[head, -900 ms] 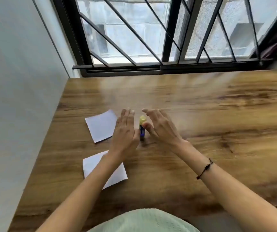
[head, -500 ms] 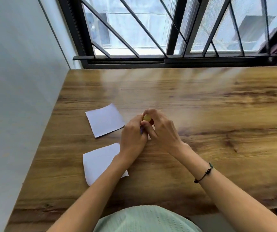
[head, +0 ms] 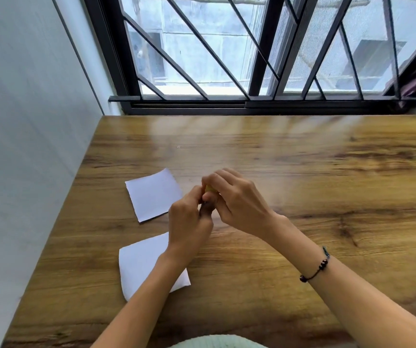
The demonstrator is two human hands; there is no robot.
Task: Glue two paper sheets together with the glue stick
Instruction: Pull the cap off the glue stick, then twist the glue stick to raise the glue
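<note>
Two white paper sheets lie flat on the wooden table (head: 302, 247). The far sheet (head: 151, 194) sits left of my hands; the near sheet (head: 139, 264) lies under my left forearm, partly covered. Between my hands is the glue stick (head: 209, 189), of which only a sliver of yellow cap and a bit of dark body show. My left hand (head: 189, 222) is wrapped around its lower body. My right hand (head: 237, 199) is closed over the yellow cap end. Both hands hover just above the table, right of the far sheet.
A grey wall runs along the table's left edge. A barred window with a dark frame (head: 227, 104) stands behind the table's far edge. A beaded bracelet (head: 317, 270) circles my right wrist. Bare wood stretches to the right.
My open hands closed in on the upright glue stick from both sides and took hold of it; now it is almost hidden between my fingers. The papers have not moved.
</note>
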